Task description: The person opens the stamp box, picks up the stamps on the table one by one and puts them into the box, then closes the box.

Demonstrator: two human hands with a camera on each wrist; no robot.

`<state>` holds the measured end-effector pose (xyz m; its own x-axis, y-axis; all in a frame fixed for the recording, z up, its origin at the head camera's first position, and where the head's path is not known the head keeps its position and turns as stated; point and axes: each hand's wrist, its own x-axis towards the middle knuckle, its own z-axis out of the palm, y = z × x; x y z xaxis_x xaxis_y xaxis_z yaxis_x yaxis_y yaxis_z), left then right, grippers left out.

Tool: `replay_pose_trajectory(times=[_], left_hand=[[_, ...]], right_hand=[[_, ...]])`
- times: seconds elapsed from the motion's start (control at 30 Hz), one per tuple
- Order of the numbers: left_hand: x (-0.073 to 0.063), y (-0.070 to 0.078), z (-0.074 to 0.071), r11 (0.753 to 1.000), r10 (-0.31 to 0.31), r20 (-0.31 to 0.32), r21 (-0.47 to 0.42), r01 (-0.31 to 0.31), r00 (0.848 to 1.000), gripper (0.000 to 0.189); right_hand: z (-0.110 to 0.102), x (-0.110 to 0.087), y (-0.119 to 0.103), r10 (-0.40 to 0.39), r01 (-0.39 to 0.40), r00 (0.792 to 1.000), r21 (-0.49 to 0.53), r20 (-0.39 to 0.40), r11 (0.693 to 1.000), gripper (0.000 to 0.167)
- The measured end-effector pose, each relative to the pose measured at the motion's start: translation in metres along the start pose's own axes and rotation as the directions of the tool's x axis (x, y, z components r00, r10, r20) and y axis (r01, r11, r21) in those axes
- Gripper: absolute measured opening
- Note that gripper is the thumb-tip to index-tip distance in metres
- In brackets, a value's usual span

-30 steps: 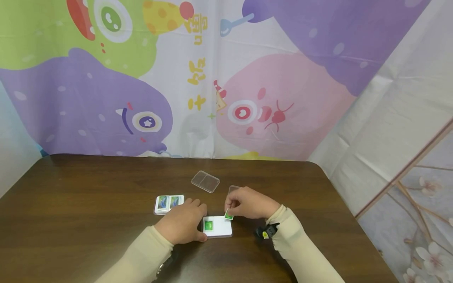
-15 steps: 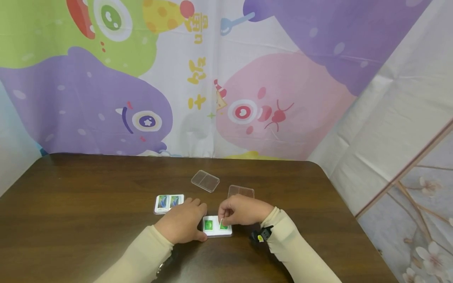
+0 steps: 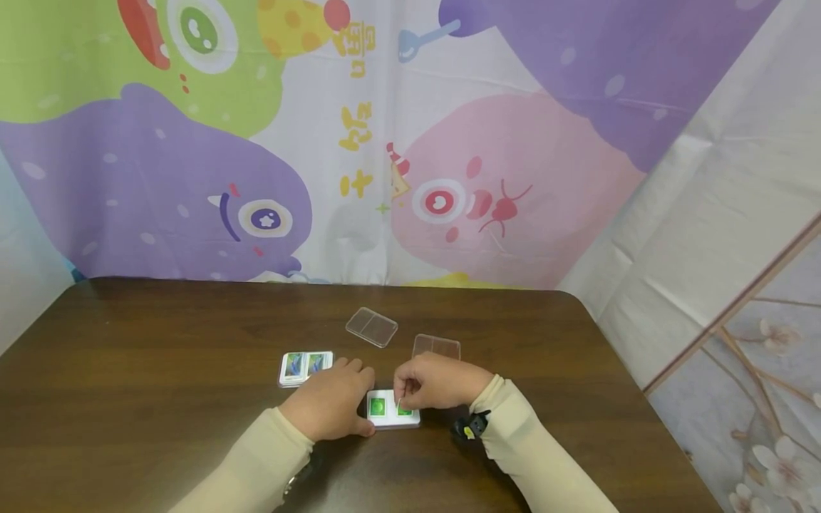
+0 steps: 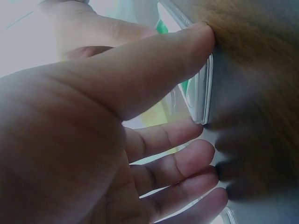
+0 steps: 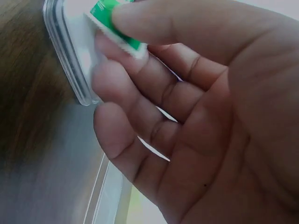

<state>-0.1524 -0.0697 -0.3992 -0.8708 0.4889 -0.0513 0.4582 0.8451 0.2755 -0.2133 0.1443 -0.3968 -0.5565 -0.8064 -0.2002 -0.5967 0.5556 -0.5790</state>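
Observation:
A clear plastic case with a white card (image 3: 388,422) lies flat on the table between the hands. One green stamp (image 3: 377,407) rests on the card's left half. My left hand (image 3: 328,403) holds the case by its left end, thumb at the near edge and index fingertip at the far corner. Above the card's right half, my right hand (image 3: 441,381) pinches a second green stamp (image 5: 103,13) between thumb and index finger. That stamp has a perforated white border and tilts in the right wrist view, close to the card; the thumb hides part of it.
Another cased white card (image 3: 290,381) with two blue-green stamps sits left of the left hand, partly hidden by it. A clear lid (image 3: 372,328) lies further back. A second clear lid (image 3: 442,345) lies behind the right hand. The table (image 3: 160,399) is dark wood.
My right hand has moved left and down with the green stamp, from the card's right corner to its right half. The second lid has come into view. My left hand has stayed put.

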Motion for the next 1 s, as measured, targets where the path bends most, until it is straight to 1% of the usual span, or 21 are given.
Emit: replay_pose_trajectory(times=[0.2,0.37,0.57,0.7,0.87,1.0], left_hand=[[-0.0005,0.0001,-0.0003,1.000,0.004,-0.001,-0.008,-0.004,1.000,0.052],[-0.0006,0.0001,-0.0004,1.000,0.006,-0.001,-0.008,-0.006,1.000,0.053],[-0.0001,-0.0010,0.0000,1.000,0.010,-0.008,-0.010,-0.010,1.000,0.053],[-0.0004,-0.0019,0.0005,1.000,0.011,-0.005,-0.015,-0.011,1.000,0.052],[-0.0003,-0.0021,0.0004,1.000,0.014,-0.008,-0.015,-0.014,1.000,0.052],[-0.0002,-0.0009,-0.0006,1.000,0.015,-0.007,-0.011,-0.015,1.000,0.052]], right_hand=[[0.0022,0.0016,-0.0008,0.007,-0.007,1.000,-0.039,-0.008,0.999,0.017],[0.0028,0.0026,-0.0011,-0.003,0.002,1.000,-0.061,-0.022,0.998,0.017],[0.0031,0.0028,-0.0008,0.021,-0.024,0.999,-0.096,-0.035,0.995,0.014],[0.0029,0.0025,-0.0001,0.023,-0.027,0.999,-0.118,-0.037,0.993,0.013],[0.0011,0.0007,0.0029,0.007,-0.012,0.999,-0.139,-0.037,0.990,0.010],[-0.0014,-0.0018,0.0039,-0.003,-0.002,1.000,-0.155,-0.029,0.988,0.012]])
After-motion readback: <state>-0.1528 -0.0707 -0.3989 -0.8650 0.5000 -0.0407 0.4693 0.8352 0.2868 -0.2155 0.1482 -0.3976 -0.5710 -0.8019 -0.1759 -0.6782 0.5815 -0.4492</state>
